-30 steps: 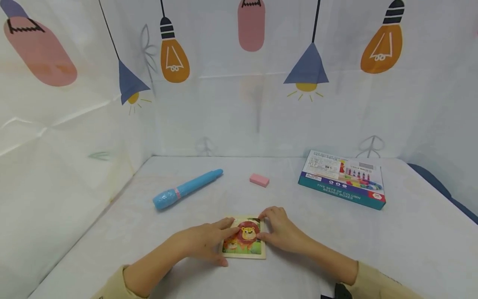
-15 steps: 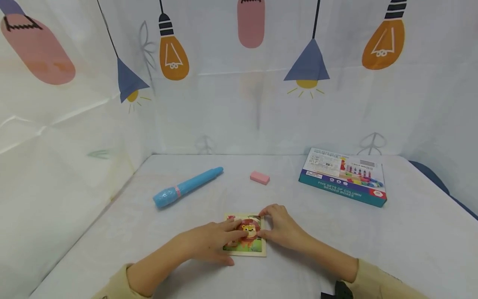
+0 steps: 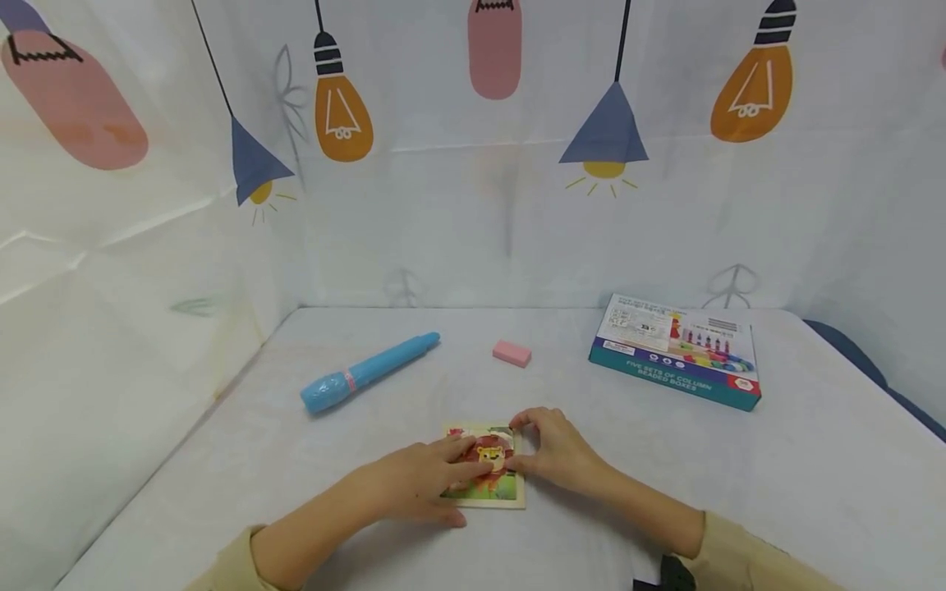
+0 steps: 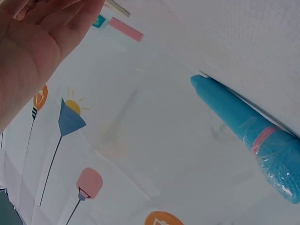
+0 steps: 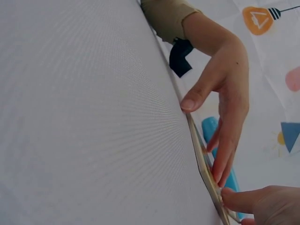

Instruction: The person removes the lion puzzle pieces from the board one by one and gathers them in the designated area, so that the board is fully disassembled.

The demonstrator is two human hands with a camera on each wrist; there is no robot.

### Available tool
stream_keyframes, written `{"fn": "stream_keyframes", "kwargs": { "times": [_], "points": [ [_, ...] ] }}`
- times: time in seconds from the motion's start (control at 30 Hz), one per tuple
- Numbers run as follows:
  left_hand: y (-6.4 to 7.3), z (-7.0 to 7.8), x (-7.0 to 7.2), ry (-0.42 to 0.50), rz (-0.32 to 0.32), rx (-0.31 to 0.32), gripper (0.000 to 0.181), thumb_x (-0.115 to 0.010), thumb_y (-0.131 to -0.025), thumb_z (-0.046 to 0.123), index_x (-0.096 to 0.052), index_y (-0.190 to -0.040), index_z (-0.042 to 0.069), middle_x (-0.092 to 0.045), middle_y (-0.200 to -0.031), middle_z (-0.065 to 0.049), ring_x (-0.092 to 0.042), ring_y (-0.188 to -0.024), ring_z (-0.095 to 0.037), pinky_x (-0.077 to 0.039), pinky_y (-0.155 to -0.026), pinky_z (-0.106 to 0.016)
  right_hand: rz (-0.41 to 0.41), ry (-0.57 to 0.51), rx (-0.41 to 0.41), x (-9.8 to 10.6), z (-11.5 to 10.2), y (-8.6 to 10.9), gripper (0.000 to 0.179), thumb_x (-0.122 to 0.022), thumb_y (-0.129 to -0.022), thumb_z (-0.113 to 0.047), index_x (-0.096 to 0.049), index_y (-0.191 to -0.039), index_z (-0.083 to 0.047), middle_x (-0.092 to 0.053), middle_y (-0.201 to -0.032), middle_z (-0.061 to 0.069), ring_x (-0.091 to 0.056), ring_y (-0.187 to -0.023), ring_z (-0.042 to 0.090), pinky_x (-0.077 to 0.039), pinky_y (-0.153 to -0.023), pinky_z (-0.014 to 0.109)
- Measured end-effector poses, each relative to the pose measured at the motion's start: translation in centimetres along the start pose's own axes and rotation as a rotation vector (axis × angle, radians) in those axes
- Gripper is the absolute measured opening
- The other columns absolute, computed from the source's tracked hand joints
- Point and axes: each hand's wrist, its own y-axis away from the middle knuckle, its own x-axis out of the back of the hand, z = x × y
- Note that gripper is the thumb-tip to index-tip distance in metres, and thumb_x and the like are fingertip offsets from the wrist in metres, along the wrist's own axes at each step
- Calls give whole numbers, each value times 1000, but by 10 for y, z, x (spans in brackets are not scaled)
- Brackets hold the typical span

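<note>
At the left, a blue pen-shaped tube (image 3: 369, 372) is being supported by the white worktop (image 3: 746, 476). Nearer, the lion board (image 3: 498, 486) is being partly covered by the left hand (image 3: 417, 480) – its fingers are being held nearly straight. Behind the board, a pink block (image 3: 512, 353) is being shown. The board's right edge is being pinched by the fingers of the right hand (image 3: 559, 454) – farther right, a printed box (image 3: 674, 351) is being carried.

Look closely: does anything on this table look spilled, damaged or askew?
Nothing looks spilled or damaged, though the left hand hides part of the square, wood-edged lion picture board. Only mildly askew: the blue, tapered stick and the flat white-and-teal box lie at a slant to the back edge of the white table.
</note>
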Motion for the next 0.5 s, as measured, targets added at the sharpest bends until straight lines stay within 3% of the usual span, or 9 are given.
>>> {"fn": "stream_keyframes", "kwargs": {
  "times": [0.23,0.5],
  "points": [
    [-1,-1,-1,-3,5,7,63,-58,-83,51,-36,-140,34,-32,-145,-8,-32,-131,-23,-38,-96,-43,23,-47,30,-1,2,-1,23,-73,-77,-17,-61,-97,-14,-61,-90,-8,-48,-82,13,-43,-75,32],
    [-1,-1,-1,-6,14,8,60,-57,-84,49,-37,-139,37,-33,-145,-7,-34,-130,-21,-41,-93,-43,79,-16,140,0,1,-3,16,-71,-79,-9,-61,-89,-16,-59,-78,-14,-49,-72,10,-43,-63,23]
  ]
}}
